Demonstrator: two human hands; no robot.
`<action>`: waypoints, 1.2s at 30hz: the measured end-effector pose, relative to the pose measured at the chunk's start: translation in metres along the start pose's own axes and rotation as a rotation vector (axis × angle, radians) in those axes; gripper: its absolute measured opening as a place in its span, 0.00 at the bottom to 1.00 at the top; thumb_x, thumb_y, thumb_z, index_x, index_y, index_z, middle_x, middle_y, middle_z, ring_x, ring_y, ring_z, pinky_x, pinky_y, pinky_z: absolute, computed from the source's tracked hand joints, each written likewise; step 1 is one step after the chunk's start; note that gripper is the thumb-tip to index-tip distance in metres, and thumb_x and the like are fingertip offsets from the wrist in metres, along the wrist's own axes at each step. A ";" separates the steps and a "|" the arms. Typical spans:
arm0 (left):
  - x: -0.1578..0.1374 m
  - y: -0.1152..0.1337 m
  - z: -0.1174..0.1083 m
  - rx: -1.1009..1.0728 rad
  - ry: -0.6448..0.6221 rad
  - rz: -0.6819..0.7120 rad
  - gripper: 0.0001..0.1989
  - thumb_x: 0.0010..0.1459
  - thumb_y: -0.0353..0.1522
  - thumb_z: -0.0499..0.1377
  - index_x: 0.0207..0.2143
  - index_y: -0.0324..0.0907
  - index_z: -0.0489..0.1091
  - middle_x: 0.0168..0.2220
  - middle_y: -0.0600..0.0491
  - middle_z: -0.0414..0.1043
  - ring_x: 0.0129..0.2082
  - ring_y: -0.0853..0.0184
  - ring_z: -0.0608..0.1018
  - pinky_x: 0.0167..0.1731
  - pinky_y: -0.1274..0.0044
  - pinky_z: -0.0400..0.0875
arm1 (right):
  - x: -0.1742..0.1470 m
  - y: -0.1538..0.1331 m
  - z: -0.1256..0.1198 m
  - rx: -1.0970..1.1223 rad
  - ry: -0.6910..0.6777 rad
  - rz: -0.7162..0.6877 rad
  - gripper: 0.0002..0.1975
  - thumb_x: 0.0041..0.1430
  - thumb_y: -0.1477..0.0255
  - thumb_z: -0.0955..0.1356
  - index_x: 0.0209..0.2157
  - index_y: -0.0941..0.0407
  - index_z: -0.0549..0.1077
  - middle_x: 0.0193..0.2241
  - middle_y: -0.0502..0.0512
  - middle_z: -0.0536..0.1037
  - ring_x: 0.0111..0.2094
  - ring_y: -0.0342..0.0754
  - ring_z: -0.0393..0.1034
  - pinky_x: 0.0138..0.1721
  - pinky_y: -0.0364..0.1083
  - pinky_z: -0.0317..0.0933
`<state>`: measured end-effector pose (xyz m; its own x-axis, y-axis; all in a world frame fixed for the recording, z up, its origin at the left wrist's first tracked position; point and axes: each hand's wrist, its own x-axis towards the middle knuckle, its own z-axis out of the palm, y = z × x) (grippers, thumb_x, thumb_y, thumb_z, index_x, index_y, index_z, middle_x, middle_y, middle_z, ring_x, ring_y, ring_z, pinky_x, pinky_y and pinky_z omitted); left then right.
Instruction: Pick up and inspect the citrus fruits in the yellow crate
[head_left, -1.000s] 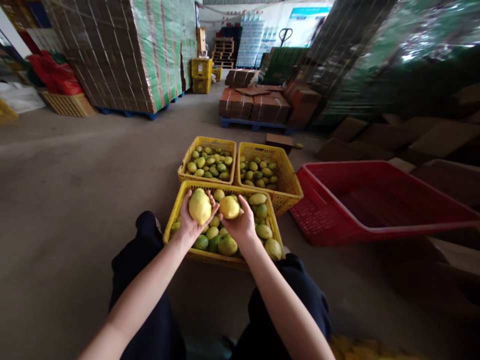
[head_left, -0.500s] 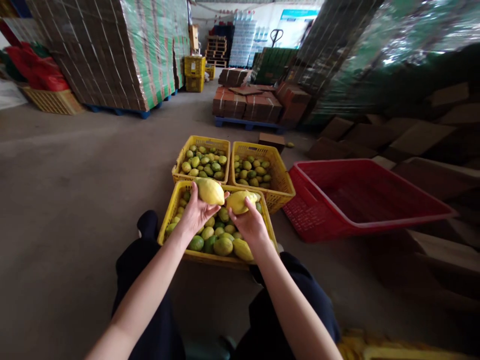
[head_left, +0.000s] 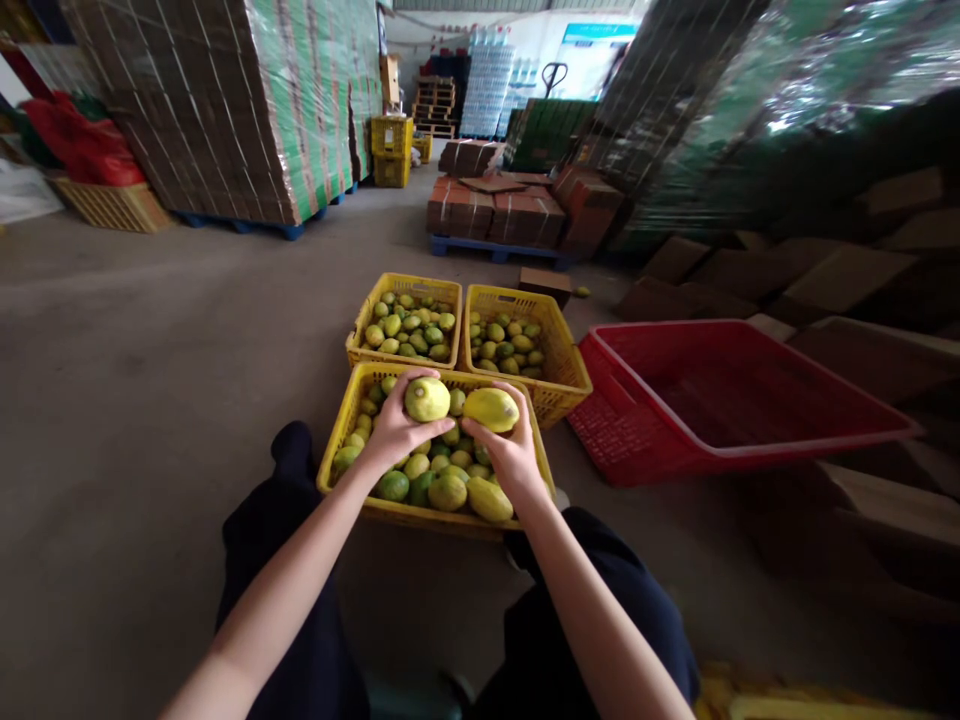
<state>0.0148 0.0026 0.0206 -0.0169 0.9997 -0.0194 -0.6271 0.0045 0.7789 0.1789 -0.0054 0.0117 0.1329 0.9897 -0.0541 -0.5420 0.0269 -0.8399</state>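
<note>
My left hand (head_left: 396, 425) is closed round a yellow lemon (head_left: 427, 399), whose blunt end faces me. In my right hand (head_left: 517, 447) I grip a second, longer lemon (head_left: 490, 409), lying sideways between thumb and fingers. Both fruits are held above the near yellow crate (head_left: 339, 425), close together but apart. That crate is filled with green and yellow lemons (head_left: 447, 492), partly hidden by my hands and wrists.
Behind stand two more yellow crates of lemons (head_left: 405, 325). A red basket (head_left: 637, 430) sits to the right, by scattered cardboard (head_left: 817, 275). Flat cartons (head_left: 495, 210) on a blue pallet and tall wrapped stacks (head_left: 195, 110) stand farther back.
The left lemon has turned from side-on to end-on, and my left hand has shifted slightly lower. In my right hand the lemon has been rotated, with its other side now showing.
</note>
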 end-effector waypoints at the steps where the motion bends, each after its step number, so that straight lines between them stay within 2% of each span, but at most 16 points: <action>1: -0.002 0.002 0.000 0.043 -0.015 0.014 0.32 0.34 0.12 0.71 0.42 0.45 0.76 0.48 0.53 0.78 0.58 0.61 0.75 0.60 0.77 0.67 | -0.001 -0.001 0.001 -0.076 0.021 -0.088 0.31 0.32 0.90 0.78 0.37 0.47 0.74 0.36 0.43 0.78 0.39 0.44 0.71 0.40 0.40 0.70; 3: -0.006 0.005 0.000 0.132 -0.058 0.047 0.27 0.35 0.14 0.71 0.38 0.44 0.77 0.46 0.52 0.78 0.59 0.59 0.73 0.63 0.75 0.63 | -0.003 -0.002 0.004 -0.225 0.039 -0.265 0.33 0.30 0.91 0.78 0.37 0.48 0.76 0.38 0.45 0.78 0.41 0.45 0.70 0.46 0.42 0.69; 6: -0.009 0.007 -0.003 0.281 -0.155 0.128 0.25 0.36 0.14 0.70 0.36 0.45 0.78 0.46 0.49 0.77 0.58 0.57 0.73 0.65 0.71 0.58 | -0.004 -0.001 0.005 -0.370 -0.040 -0.342 0.31 0.34 0.90 0.77 0.39 0.47 0.77 0.40 0.46 0.78 0.44 0.48 0.70 0.55 0.48 0.65; 10: -0.007 0.005 -0.013 0.534 -0.279 0.280 0.27 0.37 0.15 0.66 0.40 0.47 0.80 0.47 0.48 0.75 0.57 0.53 0.72 0.66 0.65 0.55 | 0.000 0.007 -0.001 -0.630 -0.183 -0.475 0.31 0.36 0.86 0.74 0.43 0.46 0.76 0.45 0.51 0.76 0.50 0.55 0.69 0.60 0.57 0.61; 14: -0.005 0.004 -0.020 0.638 -0.303 0.340 0.27 0.38 0.17 0.63 0.41 0.48 0.80 0.48 0.47 0.75 0.56 0.52 0.71 0.65 0.64 0.55 | 0.004 0.015 -0.008 -0.757 -0.247 -0.550 0.30 0.39 0.82 0.73 0.47 0.47 0.74 0.48 0.55 0.74 0.52 0.59 0.68 0.59 0.62 0.62; 23: -0.003 0.000 -0.021 0.745 -0.314 0.405 0.26 0.42 0.18 0.63 0.43 0.47 0.78 0.50 0.47 0.74 0.57 0.52 0.71 0.64 0.63 0.57 | 0.006 0.020 -0.011 -0.912 -0.263 -0.656 0.27 0.45 0.77 0.72 0.50 0.48 0.72 0.49 0.57 0.74 0.50 0.59 0.70 0.55 0.61 0.66; 29: 0.004 -0.009 -0.027 1.000 -0.392 0.602 0.26 0.47 0.19 0.61 0.48 0.46 0.70 0.52 0.47 0.71 0.57 0.55 0.72 0.61 0.60 0.64 | 0.008 0.021 -0.012 -1.005 -0.240 -0.749 0.25 0.49 0.74 0.71 0.51 0.51 0.69 0.48 0.58 0.75 0.48 0.59 0.72 0.53 0.60 0.68; 32: 0.006 -0.014 -0.028 0.999 -0.389 0.660 0.24 0.51 0.22 0.63 0.50 0.46 0.68 0.53 0.46 0.70 0.56 0.56 0.73 0.59 0.61 0.66 | 0.008 0.020 -0.012 -1.027 -0.241 -0.771 0.26 0.48 0.76 0.71 0.51 0.50 0.69 0.48 0.58 0.75 0.48 0.59 0.72 0.52 0.59 0.69; 36: 0.007 -0.017 -0.027 0.961 -0.371 0.696 0.23 0.53 0.23 0.64 0.51 0.46 0.67 0.52 0.46 0.70 0.56 0.56 0.73 0.59 0.61 0.66 | 0.009 0.017 -0.013 -1.049 -0.251 -0.771 0.26 0.48 0.76 0.70 0.51 0.50 0.70 0.49 0.59 0.75 0.50 0.60 0.72 0.53 0.60 0.68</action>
<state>0.0045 0.0091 -0.0097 0.2021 0.7433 0.6377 0.2539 -0.6687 0.6989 0.1814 0.0026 -0.0103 -0.1018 0.7724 0.6269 0.5119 0.5810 -0.6328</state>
